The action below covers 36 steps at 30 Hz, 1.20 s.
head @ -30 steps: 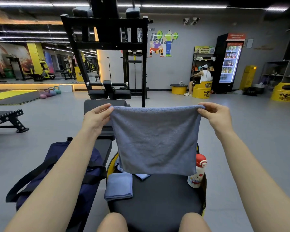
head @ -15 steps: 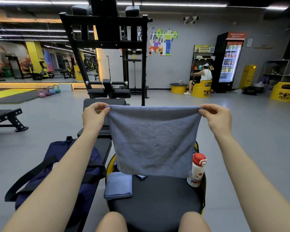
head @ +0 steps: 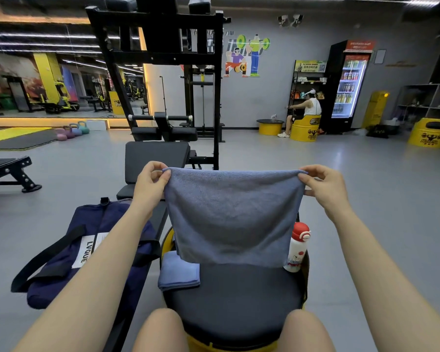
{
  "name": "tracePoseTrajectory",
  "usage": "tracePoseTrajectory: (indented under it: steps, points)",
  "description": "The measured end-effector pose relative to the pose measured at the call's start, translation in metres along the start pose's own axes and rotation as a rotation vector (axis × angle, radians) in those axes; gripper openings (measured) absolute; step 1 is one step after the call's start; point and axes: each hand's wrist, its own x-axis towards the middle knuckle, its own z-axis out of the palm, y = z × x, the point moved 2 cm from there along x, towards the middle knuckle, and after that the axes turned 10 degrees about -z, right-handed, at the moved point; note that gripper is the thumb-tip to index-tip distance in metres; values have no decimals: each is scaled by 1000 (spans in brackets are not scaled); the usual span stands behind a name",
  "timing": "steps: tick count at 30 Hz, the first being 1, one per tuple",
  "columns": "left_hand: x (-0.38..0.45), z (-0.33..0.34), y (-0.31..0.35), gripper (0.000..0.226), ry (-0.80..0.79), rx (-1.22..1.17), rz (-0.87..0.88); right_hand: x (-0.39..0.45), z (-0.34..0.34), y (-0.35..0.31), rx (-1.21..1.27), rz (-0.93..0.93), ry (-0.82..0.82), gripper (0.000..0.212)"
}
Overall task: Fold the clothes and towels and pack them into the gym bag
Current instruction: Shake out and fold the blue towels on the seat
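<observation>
Towel (head: 233,217), soft and light, hangs limp between left hand (head: 150,185) and right hand (head: 324,186), each pinching a top corner, the best hold.

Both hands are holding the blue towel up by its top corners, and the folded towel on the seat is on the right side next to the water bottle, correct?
Not quite. In the head view the folded towel lies on the seat's left side, across from the water bottle. The left hand and right hand do hold the blue towel up.
</observation>
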Motion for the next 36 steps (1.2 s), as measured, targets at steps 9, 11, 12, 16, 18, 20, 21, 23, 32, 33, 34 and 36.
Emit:
tracePoseTrajectory:
  steps: [9,11,12,16,18,20,21,23,32,33,34,36]
  points:
    - [-1,8,-39,15,-76,73,-119,-12,1,42,-102,141,-115,8]
    - [0,14,-63,14,-105,127,-166,-19,7,66,-129,206,-146,12]
    - [1,18,-76,13,-114,158,-199,-23,10,80,-151,239,-163,16]
    - [1,29,-131,8,-98,271,-344,-45,25,137,-225,347,-221,6]
    - [2,34,-155,7,-101,320,-385,-55,32,163,-294,371,-245,10]
    - [3,36,-175,7,-94,368,-420,-62,40,183,-327,408,-251,19]
    - [5,38,-183,6,-88,394,-431,-64,44,192,-340,419,-247,20]
    - [8,40,-196,4,-74,443,-436,-65,51,202,-368,421,-226,15]
    - [14,46,-224,10,-40,527,-489,-73,64,222,-428,394,-250,11]
    - [11,46,-230,10,-40,543,-506,-78,63,225,-445,406,-265,11]
    - [7,46,-235,11,-45,559,-522,-84,63,228,-460,424,-277,12]
    - [-3,47,-246,14,-62,575,-548,-96,63,235,-501,452,-309,13]
